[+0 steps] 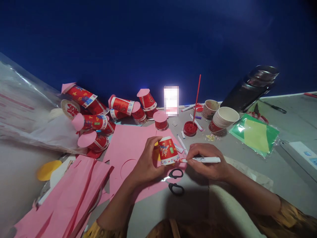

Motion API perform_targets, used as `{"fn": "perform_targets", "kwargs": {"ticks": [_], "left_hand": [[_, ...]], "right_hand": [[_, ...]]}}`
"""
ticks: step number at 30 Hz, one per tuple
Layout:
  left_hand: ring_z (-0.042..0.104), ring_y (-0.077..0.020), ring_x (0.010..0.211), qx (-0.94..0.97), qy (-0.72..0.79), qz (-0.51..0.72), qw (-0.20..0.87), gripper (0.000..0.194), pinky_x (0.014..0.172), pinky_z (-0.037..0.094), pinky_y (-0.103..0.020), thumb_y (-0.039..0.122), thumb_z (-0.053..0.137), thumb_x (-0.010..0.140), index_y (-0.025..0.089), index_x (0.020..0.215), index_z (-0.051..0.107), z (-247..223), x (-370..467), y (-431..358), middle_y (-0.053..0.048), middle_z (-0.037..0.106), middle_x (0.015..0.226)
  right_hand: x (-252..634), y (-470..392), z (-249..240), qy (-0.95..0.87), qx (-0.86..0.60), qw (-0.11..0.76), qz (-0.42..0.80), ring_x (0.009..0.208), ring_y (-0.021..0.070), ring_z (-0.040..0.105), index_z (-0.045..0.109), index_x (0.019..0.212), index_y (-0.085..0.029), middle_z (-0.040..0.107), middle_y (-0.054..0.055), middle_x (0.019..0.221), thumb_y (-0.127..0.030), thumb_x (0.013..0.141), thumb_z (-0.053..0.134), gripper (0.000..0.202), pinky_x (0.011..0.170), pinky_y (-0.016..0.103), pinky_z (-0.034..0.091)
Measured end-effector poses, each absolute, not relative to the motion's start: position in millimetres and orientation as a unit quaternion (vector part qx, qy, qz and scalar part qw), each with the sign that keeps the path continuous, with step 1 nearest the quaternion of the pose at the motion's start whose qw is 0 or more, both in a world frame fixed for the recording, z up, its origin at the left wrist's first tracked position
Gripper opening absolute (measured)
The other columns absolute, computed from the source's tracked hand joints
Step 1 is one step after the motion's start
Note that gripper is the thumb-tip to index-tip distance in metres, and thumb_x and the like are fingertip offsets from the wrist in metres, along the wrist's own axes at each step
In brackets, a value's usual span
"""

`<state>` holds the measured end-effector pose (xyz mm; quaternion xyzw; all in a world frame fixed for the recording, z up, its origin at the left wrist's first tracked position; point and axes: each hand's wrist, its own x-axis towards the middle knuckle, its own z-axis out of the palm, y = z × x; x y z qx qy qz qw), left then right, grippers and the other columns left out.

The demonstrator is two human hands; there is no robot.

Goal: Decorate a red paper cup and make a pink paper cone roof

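Observation:
My left hand [147,163] grips a red paper cup [168,150] with a white band and small printed figures, fingers and thumb round its left side. My right hand [209,162] holds a white acrylic marker [206,160] in a pen grip, its tip at the lower right edge of the cup. Below the cup, black-handled scissors [176,189] lie partly over pink paper [138,145] with a circle drawn on it.
Red cups with pink tops [95,122] are piled at left. Behind stand a red paint pot [190,129], stacked cups [224,119] and a dark flask [250,87]. A green packet [255,134] lies at right, folded pink sheets [66,198] at lower left.

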<state>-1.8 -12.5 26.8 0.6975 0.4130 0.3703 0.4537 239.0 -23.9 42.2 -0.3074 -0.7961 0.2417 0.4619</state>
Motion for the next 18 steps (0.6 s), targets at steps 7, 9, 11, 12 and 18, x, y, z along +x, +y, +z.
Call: {"fn": "perform_targets", "kwargs": {"ticks": [7, 9, 11, 12, 18], "left_hand": [[0.056, -0.0328, 0.131, 0.702, 0.408, 0.37, 0.451, 0.074, 0.108, 0.055, -0.052, 0.039, 0.085, 0.076, 0.027, 0.137, 0.044, 25.9, -2.4, -12.0, -0.01, 0.045, 0.14], [0.055, -0.0332, 0.132, 0.703, 0.411, 0.368, 0.449, 0.074, 0.109, 0.054, -0.053, 0.04, 0.085, 0.076, 0.027, 0.136, 0.044, 26.5, -1.9, -12.1, -0.01, 0.045, 0.14], [0.055, -0.0333, 0.132, 0.703, 0.419, 0.363, 0.447, 0.074, 0.11, 0.053, -0.054, 0.038, 0.086, 0.075, 0.027, 0.136, 0.044, 27.3, -1.5, -12.5, -0.01, 0.046, 0.14], [0.055, -0.0332, 0.132, 0.701, 0.421, 0.361, 0.447, 0.075, 0.11, 0.053, -0.054, 0.038, 0.086, 0.075, 0.027, 0.136, 0.044, 27.7, -1.4, -12.7, -0.01, 0.046, 0.14], [0.055, -0.0348, 0.133, 0.681, 0.422, 0.37, 0.471, 0.075, 0.108, 0.054, -0.054, 0.039, 0.087, 0.073, 0.027, 0.135, 0.045, 27.7, -0.4, -12.3, -0.011, 0.045, 0.14]], "right_hand": [[239.7, -24.8, 42.1, -0.789, -0.314, 0.471, 0.237, 0.056, 0.0138, 0.061, 0.064, 0.081, -0.02, 0.071, 0.002, 0.066, -0.018, 0.091, 0.062, 0.01, 0.054, 0.025, 0.046], [239.2, -24.7, 41.6, -0.789, -0.311, 0.469, 0.245, 0.056, 0.0137, 0.061, 0.065, 0.082, -0.02, 0.071, 0.002, 0.066, -0.018, 0.09, 0.063, 0.009, 0.054, 0.025, 0.046], [239.2, -24.7, 41.2, -0.79, -0.311, 0.465, 0.251, 0.056, 0.0135, 0.061, 0.065, 0.081, -0.02, 0.071, 0.002, 0.066, -0.017, 0.09, 0.063, 0.009, 0.054, 0.025, 0.046], [239.6, -24.8, 41.0, -0.79, -0.312, 0.465, 0.251, 0.055, 0.0134, 0.061, 0.065, 0.081, -0.02, 0.07, 0.001, 0.066, -0.017, 0.09, 0.063, 0.01, 0.054, 0.025, 0.045], [245.4, -25.1, 42.5, -0.746, -0.361, 0.491, 0.269, 0.054, 0.0142, 0.059, 0.065, 0.079, -0.021, 0.067, 0.0, 0.062, -0.017, 0.089, 0.062, 0.011, 0.053, 0.026, 0.046]]}}
